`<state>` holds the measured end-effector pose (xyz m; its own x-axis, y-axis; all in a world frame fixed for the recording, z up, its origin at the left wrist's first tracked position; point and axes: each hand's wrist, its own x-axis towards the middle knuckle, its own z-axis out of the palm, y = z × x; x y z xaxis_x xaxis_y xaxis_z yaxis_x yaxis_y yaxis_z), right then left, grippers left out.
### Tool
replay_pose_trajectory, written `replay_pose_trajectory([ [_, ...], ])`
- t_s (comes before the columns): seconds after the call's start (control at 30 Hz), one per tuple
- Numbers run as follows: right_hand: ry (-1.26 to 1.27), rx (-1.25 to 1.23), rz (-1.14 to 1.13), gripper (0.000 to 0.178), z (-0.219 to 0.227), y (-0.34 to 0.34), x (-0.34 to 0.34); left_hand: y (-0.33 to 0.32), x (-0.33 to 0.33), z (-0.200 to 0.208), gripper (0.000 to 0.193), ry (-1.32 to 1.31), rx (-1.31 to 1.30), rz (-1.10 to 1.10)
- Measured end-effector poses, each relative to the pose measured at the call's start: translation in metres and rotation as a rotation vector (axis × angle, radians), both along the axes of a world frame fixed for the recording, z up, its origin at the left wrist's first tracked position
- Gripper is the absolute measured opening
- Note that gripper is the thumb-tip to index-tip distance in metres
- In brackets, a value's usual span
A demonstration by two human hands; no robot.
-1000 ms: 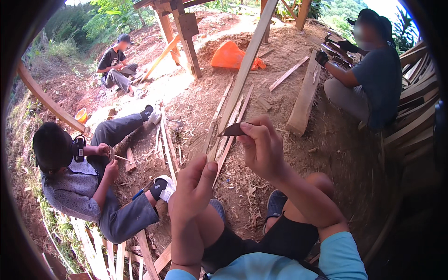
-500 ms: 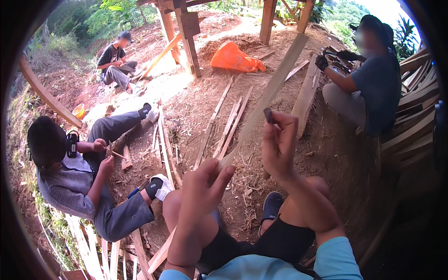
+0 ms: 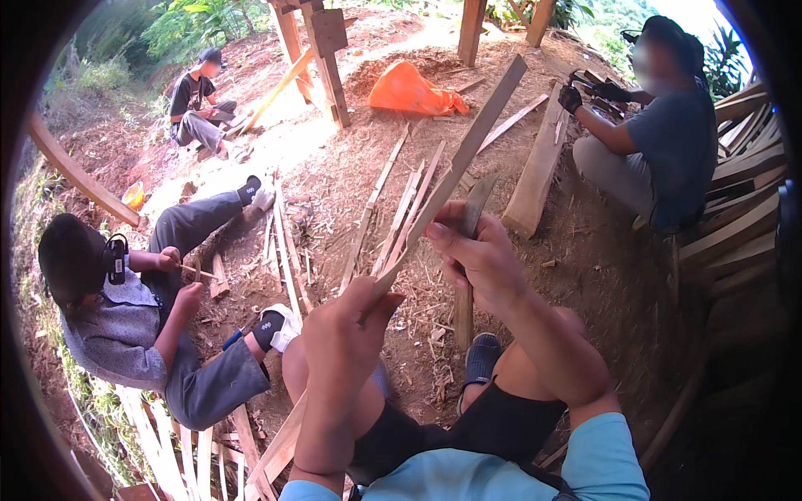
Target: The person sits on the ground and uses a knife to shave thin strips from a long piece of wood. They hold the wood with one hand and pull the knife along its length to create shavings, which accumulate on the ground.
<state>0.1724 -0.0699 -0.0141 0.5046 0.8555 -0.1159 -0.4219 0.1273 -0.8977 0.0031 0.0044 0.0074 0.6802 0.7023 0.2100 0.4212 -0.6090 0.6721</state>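
My left hand point(image 3: 341, 330) is closed around the near end of a long, flat wooden slat point(image 3: 469, 152), which slants up and away to the right. My right hand point(image 3: 489, 260) grips a knife point(image 3: 477, 204). Its greyish blade rises above the fingers, and a light wooden handle shows below the fist. The right thumb and fingertips are right beside the slat's edge; whether they touch it I cannot tell. Both hands are in front of my bent knees, over the dirt ground.
Wood strips point(image 3: 368, 209) and shavings litter the ground ahead. A thick plank point(image 3: 535, 179) lies at the right, near a seated person point(image 3: 668, 142) in gloves. Another person point(image 3: 117, 309) sits close at left, a third point(image 3: 200, 104) farther back. An orange sheet point(image 3: 413, 90) lies by wooden posts point(image 3: 330, 67).
My right hand has turned and moved slightly down and left, closer to the slat, so more of the knife shows. The slat has tilted so that its face looks narrower.
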Motion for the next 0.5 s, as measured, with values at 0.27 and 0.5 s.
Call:
replay_pose_trajectory([
  [0.27,-0.129,-0.141,-0.277,0.005,-0.017,0.013,-0.003,0.006,-0.006,-0.004,0.018,0.053,-0.072,-0.032],
  [0.5,0.007,-0.185,-0.735,0.007,-0.025,-0.003,0.089,0.024,-0.027,0.001,0.024,0.176,-0.074,0.039],
])
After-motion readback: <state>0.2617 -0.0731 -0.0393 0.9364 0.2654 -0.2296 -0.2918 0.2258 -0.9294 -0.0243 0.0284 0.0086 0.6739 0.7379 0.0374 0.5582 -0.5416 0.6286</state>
